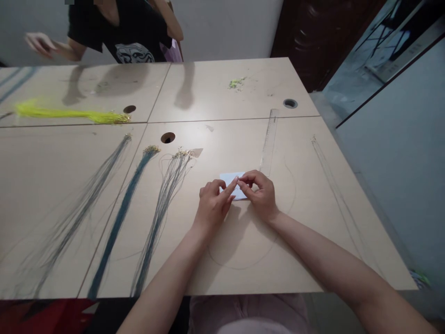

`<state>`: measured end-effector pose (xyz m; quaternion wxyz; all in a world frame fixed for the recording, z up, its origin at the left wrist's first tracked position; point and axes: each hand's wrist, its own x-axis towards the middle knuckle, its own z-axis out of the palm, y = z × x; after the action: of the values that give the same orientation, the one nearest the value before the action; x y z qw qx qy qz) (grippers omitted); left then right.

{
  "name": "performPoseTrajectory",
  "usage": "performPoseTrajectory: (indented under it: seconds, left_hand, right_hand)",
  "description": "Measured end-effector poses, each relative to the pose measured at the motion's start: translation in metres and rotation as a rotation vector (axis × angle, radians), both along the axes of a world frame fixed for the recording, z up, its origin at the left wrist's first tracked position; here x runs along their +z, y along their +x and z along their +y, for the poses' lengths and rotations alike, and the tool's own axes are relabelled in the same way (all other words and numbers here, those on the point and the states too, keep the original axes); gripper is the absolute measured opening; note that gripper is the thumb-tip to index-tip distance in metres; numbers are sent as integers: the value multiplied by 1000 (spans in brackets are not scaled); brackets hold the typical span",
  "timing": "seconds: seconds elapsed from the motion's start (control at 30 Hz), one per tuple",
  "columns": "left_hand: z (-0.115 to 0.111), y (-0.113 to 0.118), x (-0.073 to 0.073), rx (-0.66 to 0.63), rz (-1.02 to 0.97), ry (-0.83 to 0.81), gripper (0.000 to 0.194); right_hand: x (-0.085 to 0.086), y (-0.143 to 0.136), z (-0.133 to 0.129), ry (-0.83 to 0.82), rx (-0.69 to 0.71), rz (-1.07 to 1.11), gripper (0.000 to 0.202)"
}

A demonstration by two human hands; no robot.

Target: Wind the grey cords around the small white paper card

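Observation:
My left hand point(213, 204) rests over a small white-blue card point(227, 177) on the table, its index finger and thumb reaching toward my other hand. Opposite it, my right hand point(260, 191) has thumb and index finger pinched together above the card's right side. The fingertips of both hands meet there around something too small to make out. A thin cord point(239, 268) curves in a wide loop on the tabletop beneath my forearms; where its ends go is hidden. Just beyond my right hand lies a clear ruler point(269, 139).
Left of my hands lie a grey-green cord bundle point(163, 204), a dark teal bundle point(121, 215) and another grey bundle point(93, 197). Farther back are yellow cords point(69, 112) and green scraps point(237, 83). Thin strands point(330, 171) lie rightward. A person in a black shirt point(121, 30) sits opposite.

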<state>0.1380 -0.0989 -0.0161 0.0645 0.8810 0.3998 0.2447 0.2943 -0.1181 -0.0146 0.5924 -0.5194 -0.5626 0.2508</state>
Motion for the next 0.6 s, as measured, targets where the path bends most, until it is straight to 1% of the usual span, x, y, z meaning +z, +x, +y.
performPoseTrajectory:
  seconds: [0.2, 0.43, 0.6]
  left_hand:
    - [-1, 1, 0, -3, 3, 3, 46]
    - [-1, -1, 3, 23, 34, 48, 41]
    - [-2, -1, 4, 27, 45, 54, 39]
  right_hand:
    - [-1, 1, 0, -27, 14, 8, 7]
    - [-5, 2, 2, -119, 102, 106, 10]
    - [-6, 3, 2, -138, 141, 123, 11]
